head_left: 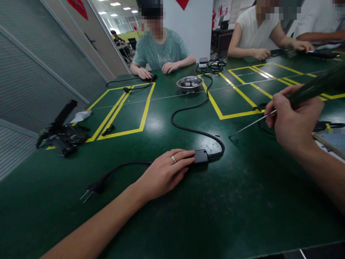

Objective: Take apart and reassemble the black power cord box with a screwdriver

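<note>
My left hand (169,169), with a ring on one finger, lies over a black power adapter (201,157) on the green table and grips it. The fingers hide its left part. From its left side a cord runs to a two-pin plug (94,189); a thicker cable (185,128) leaves the right end and curves away across the table. My right hand (293,118) is closed around a screwdriver (312,86) with a dark green handle and a long thin shaft. Its tip is down near the tabletop, right of the cable, beside small dark bits (237,140) that look like screws.
A metal bowl (190,83) with small parts stands mid-table. Black plastic-wrapped items (63,133) lie at the left, near a short black piece (108,130). Yellow tape (147,108) marks the table (172,223). Coiled cables (215,65) lie at the back, where co-workers sit.
</note>
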### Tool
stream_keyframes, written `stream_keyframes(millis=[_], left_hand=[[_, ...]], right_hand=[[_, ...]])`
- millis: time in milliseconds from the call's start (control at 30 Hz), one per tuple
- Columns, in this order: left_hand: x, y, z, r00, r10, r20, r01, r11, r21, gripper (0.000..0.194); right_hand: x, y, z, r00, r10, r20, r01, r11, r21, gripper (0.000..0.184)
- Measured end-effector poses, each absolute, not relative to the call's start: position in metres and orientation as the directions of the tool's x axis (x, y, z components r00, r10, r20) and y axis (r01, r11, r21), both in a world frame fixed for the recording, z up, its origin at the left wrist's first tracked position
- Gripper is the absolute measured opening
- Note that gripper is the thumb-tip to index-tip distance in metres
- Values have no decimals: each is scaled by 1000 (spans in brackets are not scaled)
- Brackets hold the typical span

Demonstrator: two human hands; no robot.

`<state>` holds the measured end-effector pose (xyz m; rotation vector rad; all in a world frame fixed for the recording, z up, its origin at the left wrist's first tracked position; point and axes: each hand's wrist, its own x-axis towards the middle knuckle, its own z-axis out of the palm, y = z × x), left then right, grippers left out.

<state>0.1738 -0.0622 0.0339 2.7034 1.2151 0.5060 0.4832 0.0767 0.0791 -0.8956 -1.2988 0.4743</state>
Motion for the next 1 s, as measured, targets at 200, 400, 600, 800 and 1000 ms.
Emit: stream_keyframes(millis=[200,400,600,800,1000], left_hand=[[181,-65,35,621,734,274,730,-669,139,35],[194,-66,31,694,677,245,695,-719,18,44],[197,-62,36,713,673,195,692,-721,-41,46],[218,-54,44,695,691,200,716,-690,-103,32],[221,-51,31,649,670,360,725,-688,-26,25]], right_hand=[[475,63,73,215,728,651,228,611,-758,6],[471,58,68,180,730,660,152,642,-752,5],[470,63,66,225,729,646,93,644,-759,7],[470,67,65,263,800,539,-119,582,-805,8],[463,53,71,134,931,339,-297,364,-883,9]])
